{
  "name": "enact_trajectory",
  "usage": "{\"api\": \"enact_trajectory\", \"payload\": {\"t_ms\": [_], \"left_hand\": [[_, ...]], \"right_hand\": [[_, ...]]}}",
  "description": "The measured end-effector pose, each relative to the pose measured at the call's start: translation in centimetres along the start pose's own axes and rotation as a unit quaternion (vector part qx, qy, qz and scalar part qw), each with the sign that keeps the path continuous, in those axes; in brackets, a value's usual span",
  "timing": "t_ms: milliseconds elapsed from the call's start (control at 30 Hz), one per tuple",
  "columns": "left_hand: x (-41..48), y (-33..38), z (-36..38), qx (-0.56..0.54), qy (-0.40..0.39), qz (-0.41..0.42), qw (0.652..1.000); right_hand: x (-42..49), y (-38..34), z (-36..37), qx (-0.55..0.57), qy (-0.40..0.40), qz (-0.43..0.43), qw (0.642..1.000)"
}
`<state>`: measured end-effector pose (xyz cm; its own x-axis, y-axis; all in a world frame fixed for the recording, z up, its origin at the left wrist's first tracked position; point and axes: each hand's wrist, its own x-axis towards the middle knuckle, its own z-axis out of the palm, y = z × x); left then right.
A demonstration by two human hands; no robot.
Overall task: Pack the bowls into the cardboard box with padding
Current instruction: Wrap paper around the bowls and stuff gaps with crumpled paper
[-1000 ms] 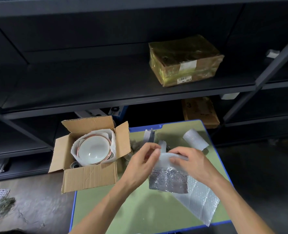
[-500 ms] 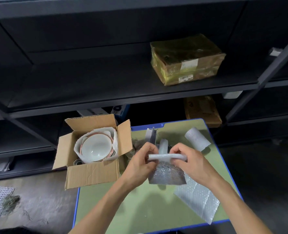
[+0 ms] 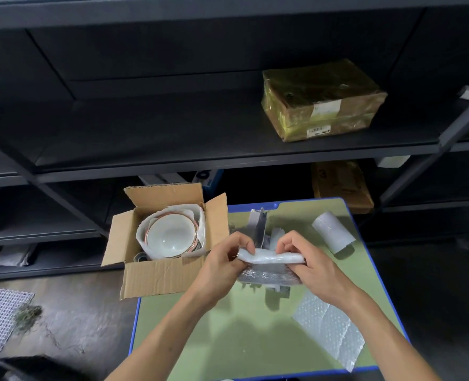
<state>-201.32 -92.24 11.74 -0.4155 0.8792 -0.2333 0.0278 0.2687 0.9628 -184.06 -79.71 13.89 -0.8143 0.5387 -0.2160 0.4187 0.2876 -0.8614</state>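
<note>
**On a green table [image 3: 250, 347] below dark shelving [image 3: 173, 138], one more piece of padding is readied**

The blue-edged table stands before black warehouse racks, where a taped parcel [image 3: 321, 103] sits on a shelf. At the table's far left corner the cardboard box [image 3: 156, 279] stands with its flaps open. Stacked white bowls [image 3: 171, 236] with copper-coloured rims already sit inside it, ringed by a white foam sheet [image 3: 201, 229].

The person holds a folded strip of bubble wrap [image 3: 271, 257] in the air over the middle of the table, just right of the box. The left hand [image 3: 222, 268] pinches the strip's left end, fingers curled round it. The right hand [image 3: 315, 270] grasps the right end in the same manner. Both forearms reach up from the bottom edge, hands turned in towards each other.

The step in hand appears to be rolling or folding the strip into a wad of padding. The next move likely calls for carrying it left and tucking it beside or over the bowls, gently and without bearing on the rims.

A loose bubble wrap sheet [image 3: 329, 328] lies flat near the right forearm. A rolled tube of padding [image 3: 332, 235] rests at the table's far right.
</note>
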Motion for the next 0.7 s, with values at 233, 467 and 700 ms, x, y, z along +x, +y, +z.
{"api": "enact_trajectory", "payload": {"t_ms": [233,467,700], "left_hand": [[-0.7,0.5,-1.7,-0.027,0.022,0.005,0.999],[-2.2,1.4,-5.6,-0.082,0.001,-0.035,0.996],[-3.6,1.5,-10.0,-0.067,0.009,-0.021,0.998]], "right_hand": [[0.8,-1.4,0.1,0.053,-0.077,0.007,0.996],[3.5,-3.5,2.4,0.041,-0.008,-0.017,0.999],[6.1,-6.0,5.8,0.007,-0.001,-0.015,1.000]]}}
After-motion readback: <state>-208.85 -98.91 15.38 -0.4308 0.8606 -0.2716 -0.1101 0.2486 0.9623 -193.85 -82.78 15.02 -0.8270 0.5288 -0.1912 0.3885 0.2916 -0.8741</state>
